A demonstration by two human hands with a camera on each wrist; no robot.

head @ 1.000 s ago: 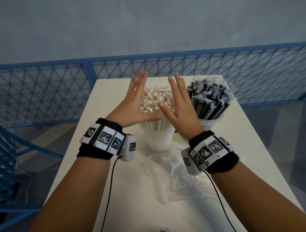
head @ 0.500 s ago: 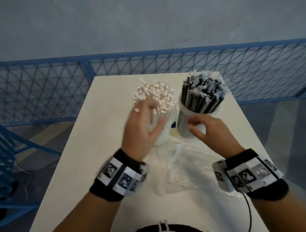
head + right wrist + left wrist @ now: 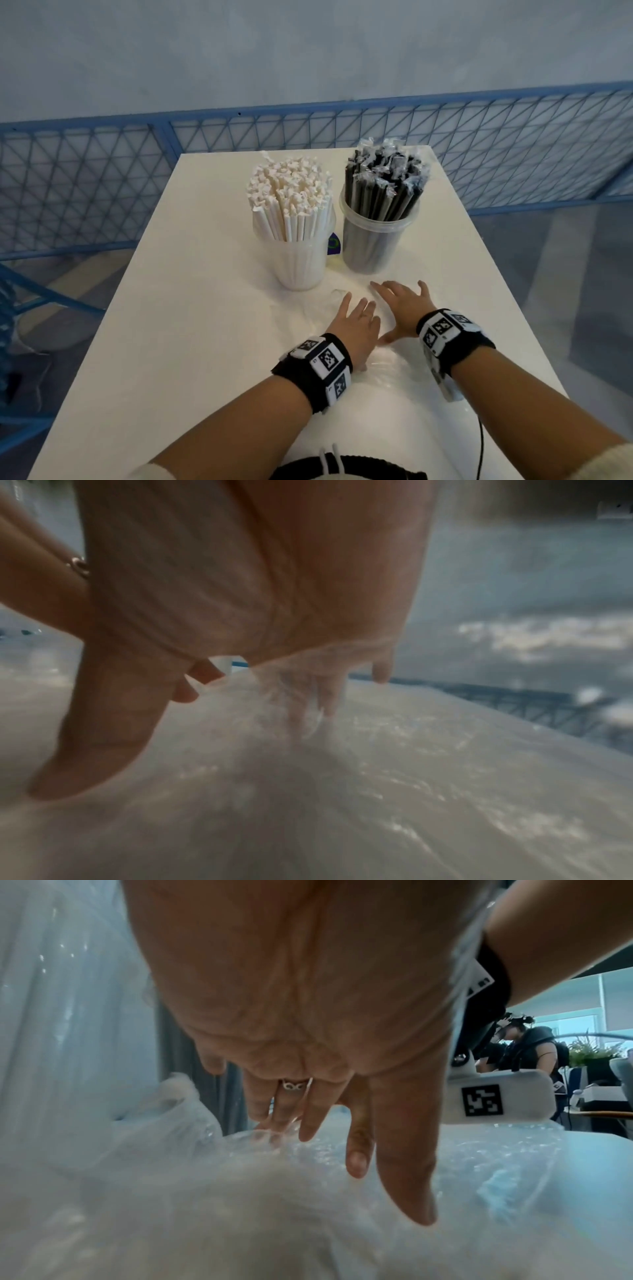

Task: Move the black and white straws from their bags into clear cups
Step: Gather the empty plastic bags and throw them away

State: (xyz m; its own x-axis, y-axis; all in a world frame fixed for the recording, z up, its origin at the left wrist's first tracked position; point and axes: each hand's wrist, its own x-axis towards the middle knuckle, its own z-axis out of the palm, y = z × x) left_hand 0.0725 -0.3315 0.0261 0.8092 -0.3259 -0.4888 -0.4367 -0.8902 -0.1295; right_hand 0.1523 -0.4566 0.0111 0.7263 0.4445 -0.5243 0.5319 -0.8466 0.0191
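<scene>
Straws fill two clear cups (image 3: pixel 301 263), one white bundle (image 3: pixel 291 198), one black (image 3: pixel 385 185); left hand (image 3: pixel 358 325) and right hand (image 3: pixel 406 305) press spread, straight fingers on the empty bag (image 3: pixel 394 363).

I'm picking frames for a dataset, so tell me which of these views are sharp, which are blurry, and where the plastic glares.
Head view: sharp, evenly lit, with wide-angle bending of the fence lines. Left wrist view: left hand fairly sharp, plastic bag foreground blurred, small glints. Right wrist view: dimmer and soft throughout, right hand smeared.
</scene>
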